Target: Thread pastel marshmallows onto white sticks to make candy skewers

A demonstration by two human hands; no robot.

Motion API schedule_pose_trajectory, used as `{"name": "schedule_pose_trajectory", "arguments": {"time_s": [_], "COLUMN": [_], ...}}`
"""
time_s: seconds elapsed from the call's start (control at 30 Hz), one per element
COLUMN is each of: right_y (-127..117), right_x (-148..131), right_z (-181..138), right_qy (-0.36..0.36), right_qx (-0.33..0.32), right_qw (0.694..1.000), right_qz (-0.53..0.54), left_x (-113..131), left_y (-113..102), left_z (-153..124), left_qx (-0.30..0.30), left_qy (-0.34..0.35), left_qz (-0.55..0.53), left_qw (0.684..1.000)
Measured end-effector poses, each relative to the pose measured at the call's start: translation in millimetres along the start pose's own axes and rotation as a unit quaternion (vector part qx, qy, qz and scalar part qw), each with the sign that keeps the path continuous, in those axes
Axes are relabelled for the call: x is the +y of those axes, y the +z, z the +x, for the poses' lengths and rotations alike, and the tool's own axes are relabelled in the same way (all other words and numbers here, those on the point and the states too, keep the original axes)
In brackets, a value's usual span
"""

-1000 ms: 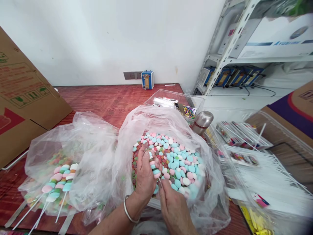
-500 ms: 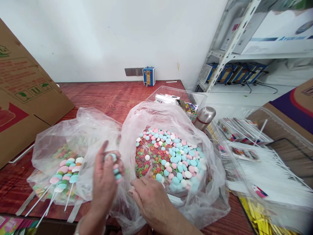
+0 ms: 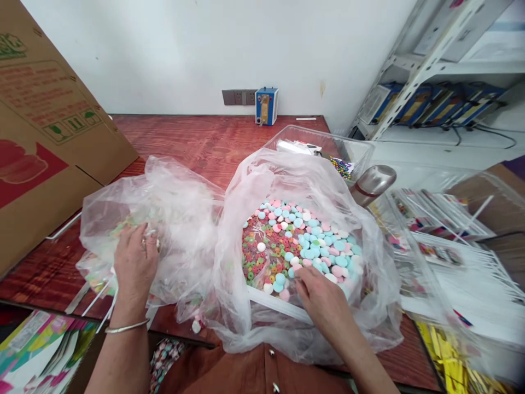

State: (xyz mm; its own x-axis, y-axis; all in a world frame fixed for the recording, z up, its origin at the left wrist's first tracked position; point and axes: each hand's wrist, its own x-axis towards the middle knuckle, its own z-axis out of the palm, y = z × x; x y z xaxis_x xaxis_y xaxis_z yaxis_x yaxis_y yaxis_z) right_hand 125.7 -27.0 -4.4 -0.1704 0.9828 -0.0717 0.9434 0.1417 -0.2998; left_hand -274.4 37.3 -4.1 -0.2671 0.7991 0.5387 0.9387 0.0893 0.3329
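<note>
My right hand [image 3: 322,295] reaches into the clear plastic bag on the right, fingers bent together at the pastel button-shaped candies [image 3: 314,249]. What lies between those fingertips is hidden. Small coloured ring candies [image 3: 266,251] fill the left side of the same bag [image 3: 283,169]. Over the other plastic bag [image 3: 180,219], my left hand [image 3: 137,262] points its fingers down and away; their tips are hidden and blurred. White sticks [image 3: 100,295] stick out beside its wrist, and the candies on them are mostly covered by the hand.
A cardboard box [image 3: 53,120] stands at the left. Behind the right bag are a clear tray [image 3: 293,131] and a metal flask [image 3: 373,183]. Bins of white sticks [image 3: 455,279] and yellow strips [image 3: 447,350] line the right. A blue device [image 3: 266,106] stands by the wall.
My left hand, which held several pastel candies, has moved left onto the stick candies. My right hand has moved from the bag's front rim in among the candies. The view has shifted.
</note>
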Motion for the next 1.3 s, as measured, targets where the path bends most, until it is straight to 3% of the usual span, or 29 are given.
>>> {"name": "schedule_pose_trajectory", "arguments": {"time_s": [0.07, 0.2, 0.27, 0.3, 0.4, 0.43, 0.47, 0.57, 0.63, 0.7, 0.87, 1.03, 1.3], "right_y": [3.0, 19.4, 24.9, 25.4, 19.3, 16.1, 13.1, 7.3, 6.5, 6.8, 7.5, 10.2, 11.7], "right_x": [-14.9, -36.5, -37.0, -34.8, -23.7, -19.9, -16.6, -10.5, -9.4, -9.5, -10.2, -9.9, -8.9], "right_z": [-4.9, -12.3, -14.2, -15.1, -18.3, -19.7, -21.0, -23.6, -23.8, -23.1, -21.4, -22.6, -23.5], "right_qy": [-0.044, -0.077, -0.077, -0.073, -0.046, -0.034, -0.022, 0.004, 0.009, 0.007, -0.01, -0.031, -0.005], "right_qx": [-0.047, -0.053, -0.051, -0.057, -0.077, -0.079, -0.078, -0.069, -0.06, -0.05, -0.05, -0.066, -0.045], "right_qw": [0.998, 0.991, 0.991, 0.992, 0.995, 0.996, 0.996, 0.997, 0.997, 0.997, 0.996, 0.994, 0.991], "right_qz": [-0.023, -0.097, -0.095, -0.084, -0.048, -0.036, -0.023, 0.02, 0.039, 0.051, 0.071, 0.087, 0.124], "left_x": [18.8, 76.1, 106.8, 120.5, 149.2, 153.9, 156.4, 155.5, 154.0, 155.6, 169.3, 179.5, 173.3], "left_y": [-15.4, -45.9, -47.0, -42.7, -14.9, -3.5, 7.2, 27.6, 29.1, 24.4, 15.4, 25.4, 22.9], "left_z": [-3.2, -16.5, -30.2, -38.2, -61.3, -67.3, -72.1, -79.1, -79.4, -78.6, -81.8, -90.7, -79.1], "left_qx": [0.075, 0.082, 0.017, -0.041, -0.27, -0.314, -0.34, -0.35, -0.361, -0.378, -0.412, -0.444, -0.377], "left_qy": [-0.003, -0.013, -0.053, -0.088, -0.17, -0.191, -0.208, -0.212, -0.179, -0.142, -0.094, -0.165, -0.221], "left_qz": [-0.048, -0.152, -0.273, -0.353, -0.544, -0.561, -0.557, -0.486, -0.448, -0.442, -0.483, -0.542, -0.593], "left_qw": [0.996, 0.985, 0.96, 0.931, 0.776, 0.742, 0.729, 0.772, 0.798, 0.801, 0.767, 0.694, 0.676]}}
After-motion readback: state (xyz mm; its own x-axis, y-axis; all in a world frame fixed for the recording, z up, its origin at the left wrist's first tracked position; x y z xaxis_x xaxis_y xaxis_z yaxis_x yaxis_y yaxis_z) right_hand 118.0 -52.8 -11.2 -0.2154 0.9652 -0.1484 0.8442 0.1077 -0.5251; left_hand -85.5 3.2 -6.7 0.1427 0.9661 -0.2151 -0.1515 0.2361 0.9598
